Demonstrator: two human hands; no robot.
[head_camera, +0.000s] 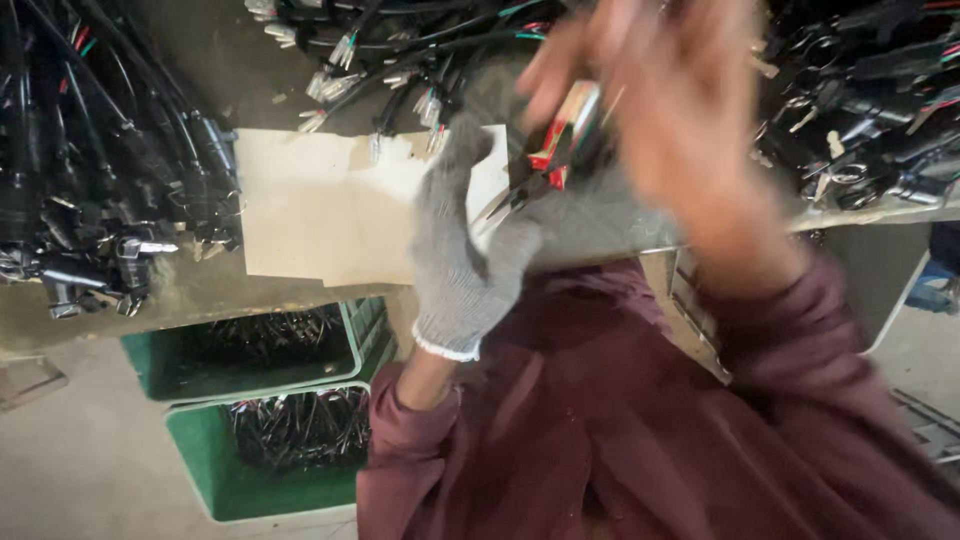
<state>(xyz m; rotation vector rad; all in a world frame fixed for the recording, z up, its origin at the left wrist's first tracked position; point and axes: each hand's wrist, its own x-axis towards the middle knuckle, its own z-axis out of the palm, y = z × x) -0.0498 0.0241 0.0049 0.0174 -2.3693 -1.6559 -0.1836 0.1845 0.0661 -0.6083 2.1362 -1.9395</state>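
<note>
A: Biggest first?
B: Tabletop (200, 290), grey and worn, heaped at left with black cable bundles (90, 180), more heaped at right (870, 110). Pale cardboard sheet (320, 210) lying flat in the middle.
A: Containers?
B: Two green crates (195, 375) on the floor below the tabletop edge, one behind the other, both filled with coiled black wiring (300, 425).
A: Hands?
B: Left hand (470, 250) in a grey knit glove, raised over the cardboard, fingers curled; grip contents hard to tell. Right hand (680, 110) bare, blurred, closed around red-handled pliers (545, 160).
A: Pliers where?
B: Between both hands, above the tabletop's near edge, tips pointing down-left toward the glove, just beside it.
</note>
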